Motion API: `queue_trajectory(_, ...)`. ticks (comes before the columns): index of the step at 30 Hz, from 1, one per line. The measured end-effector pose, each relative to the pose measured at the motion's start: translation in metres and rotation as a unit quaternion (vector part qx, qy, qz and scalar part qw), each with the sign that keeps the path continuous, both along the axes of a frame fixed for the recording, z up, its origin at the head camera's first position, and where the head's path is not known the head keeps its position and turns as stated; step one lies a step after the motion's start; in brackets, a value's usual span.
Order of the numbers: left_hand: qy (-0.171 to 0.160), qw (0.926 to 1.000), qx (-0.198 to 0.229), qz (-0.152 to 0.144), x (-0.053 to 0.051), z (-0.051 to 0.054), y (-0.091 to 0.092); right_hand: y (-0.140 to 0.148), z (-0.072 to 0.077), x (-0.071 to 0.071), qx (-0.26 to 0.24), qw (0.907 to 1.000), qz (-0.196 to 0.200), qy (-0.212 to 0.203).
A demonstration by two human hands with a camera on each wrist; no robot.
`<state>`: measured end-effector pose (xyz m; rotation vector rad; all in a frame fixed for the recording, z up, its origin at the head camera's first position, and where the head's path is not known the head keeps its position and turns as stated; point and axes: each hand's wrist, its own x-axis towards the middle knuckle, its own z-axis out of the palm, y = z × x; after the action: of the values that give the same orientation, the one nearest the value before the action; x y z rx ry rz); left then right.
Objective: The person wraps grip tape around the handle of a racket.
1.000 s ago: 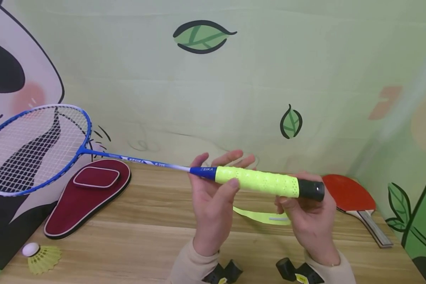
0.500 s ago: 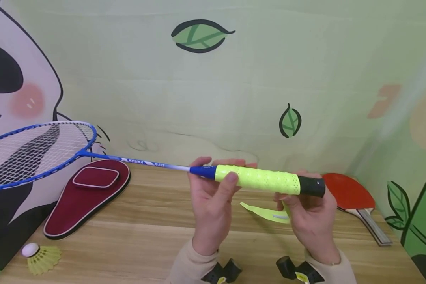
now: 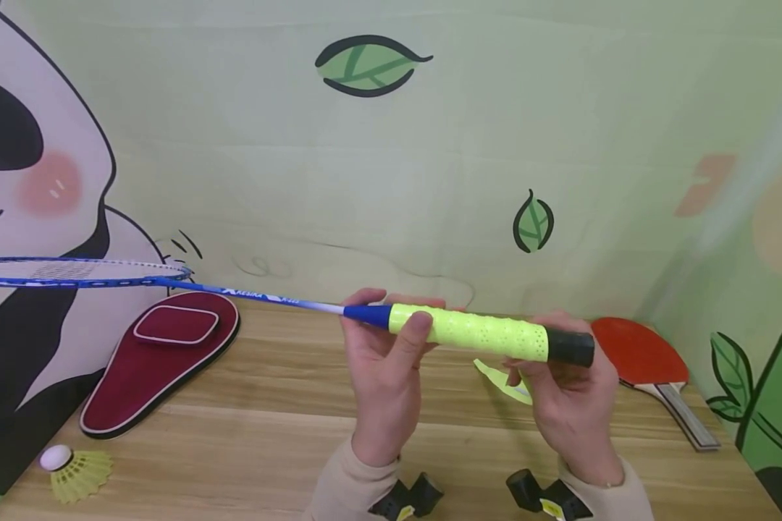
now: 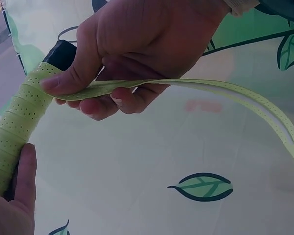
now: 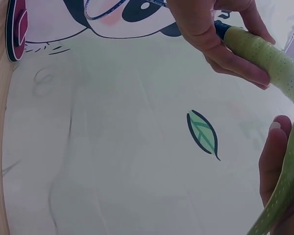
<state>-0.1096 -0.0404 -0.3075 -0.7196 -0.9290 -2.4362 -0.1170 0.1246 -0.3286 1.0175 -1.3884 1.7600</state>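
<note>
A blue and white badminton racket is held level above the table, its strung head to the left and nearly edge-on. Bright yellow perforated overgrip tape wraps its handle in overlapping turns, up to the blue cone. My left hand grips the handle at the cone end, thumb on the front. Near the black butt cap, my right hand pinches the tape's loose length between thumb and fingers. In the left wrist view that length leaves the handle and curves away. My right hand's far fingers are partly hidden behind the handle.
A dark red paddle case lies on the wooden table at left, with a yellow shuttlecock in front of it. A red table tennis paddle lies at right. A printed cloth backdrop stands behind.
The racket has rolled about its long axis, so its head has gone from showing its face to nearly edge-on. Less loose tape shows below the handle in the head view.
</note>
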Motion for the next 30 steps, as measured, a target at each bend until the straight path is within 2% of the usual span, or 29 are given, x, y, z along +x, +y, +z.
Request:
queue_trajectory(5, -0.016, 0.9998, -0.002, 0.012, 0.0001, 0.0, 0.0, 0.0004, -0.0015, 0.0015, 0.0, 0.9999, -0.014, 0.004)
queue_trajectory(9, -0.031, 0.9993, -0.005, 0.021, -0.0007, -0.0006, 0.0004, -0.001, 0.0012, 0.0015, -0.004, 0.9998, 0.007, 0.016)
queue_trajectory(13, -0.038, 0.999, -0.011, 0.021, -0.0006, -0.0003, 0.0006, -0.0005, 0.0017, 0.0026, -0.004, 0.9999, 0.013, 0.01)
queue_trajectory(16, -0.007, 0.9998, -0.018, -0.002, -0.0004, 0.0007, -0.0001, 0.0003, 0.0014, 0.0025, -0.01, 0.9998, 0.014, 0.003)
queue_trajectory(18, 0.03, 0.999, -0.015, -0.028, -0.001, 0.0006, -0.0007, 0.0008, 0.0014, 0.0022, -0.01, 0.9998, 0.014, -0.003)
queue_trajectory(20, 0.071, 0.9959, -0.007, -0.056, -0.0015, 0.0006, -0.0012, 0.001, 0.0013, 0.0019, -0.004, 0.9999, 0.013, -0.009)
queue_trajectory(22, 0.097, 0.9927, -0.001, -0.072, -0.0016, 0.0005, -0.002, 0.0007, 0.0012, 0.0016, 0.002, 0.9999, 0.01, -0.013)
queue_trajectory(25, 0.113, 0.9908, -0.002, -0.075, -0.0008, 0.0014, -0.0028, 0.0006, 0.0008, 0.001, 0.01, 0.9998, 0.003, -0.02)
queue_trajectory(30, 0.111, 0.9919, -0.012, -0.061, -0.0004, 0.002, -0.0031, 0.0023, 0.0004, 0.0003, 0.02, 0.9995, -0.008, -0.023)
